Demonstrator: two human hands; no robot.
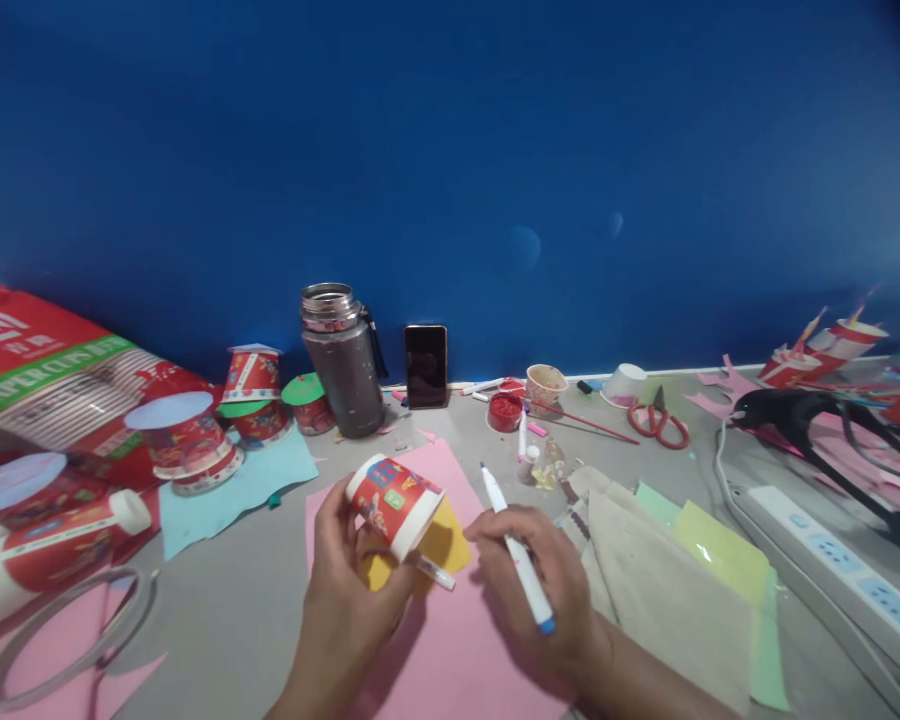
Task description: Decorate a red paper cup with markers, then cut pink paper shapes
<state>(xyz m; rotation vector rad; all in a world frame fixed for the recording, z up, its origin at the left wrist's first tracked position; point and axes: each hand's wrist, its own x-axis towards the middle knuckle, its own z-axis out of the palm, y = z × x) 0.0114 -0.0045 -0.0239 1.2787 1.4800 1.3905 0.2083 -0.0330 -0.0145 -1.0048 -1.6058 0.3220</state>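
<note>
My left hand (352,580) is wrapped round a red and white paper cup (396,503), tilted above the table. A small white tube or cap (436,572) sticks out beside my left thumb. In my right hand (536,590) is a white marker (520,563) with a blue end, its dark tip pointing up and left towards the cup, apart from it. Beneath both hands lies pink paper (435,660), with a yellow piece (446,535) on it behind the cup.
A grey flask (343,370) and a phone (426,366) stand at the back. Decorated cups (251,373) are at the left. Red scissors (658,425), a cloth (660,590) and a power strip (840,560) are at the right.
</note>
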